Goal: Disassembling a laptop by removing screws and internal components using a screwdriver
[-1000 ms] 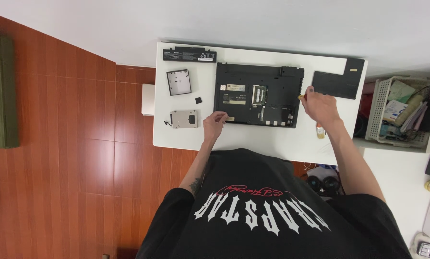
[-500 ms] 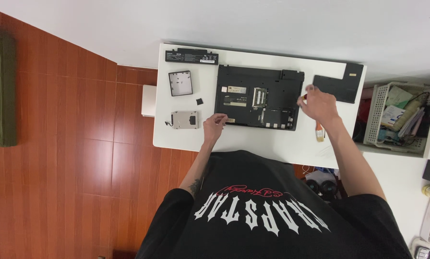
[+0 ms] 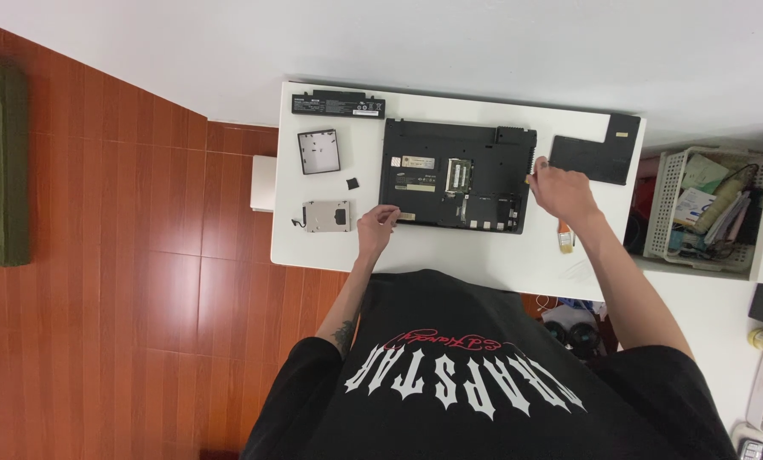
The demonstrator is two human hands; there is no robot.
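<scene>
I see the black rectangular laptop base lying bottom-up on the white table, its covers off so that the boards and slots inside show. Its long axis runs left to right across my view, parallel to the table's near edge, and it sits straight ahead of the body, between the two hands.

My left hand rests at the laptop's near left corner, fingers curled loosely against the edge there; I cannot tell whether it pinches anything small. My right hand is at the opposite short side, touching the right edge about midway up, with the fingers drawn together around something small and pale at the tips; what that is I cannot make out. So each hand sits at one end of the long axis, the right one higher along its side, the left one down at the front corner.

A flat black L-shaped plastic cover panel lies just beyond the right hand. A small orange-handled tool lies on the table near the right wrist. Left of the laptop I see a silver metal hard drive, a grey square drive caddy and, along the far edge, a long black battery bar.
</scene>
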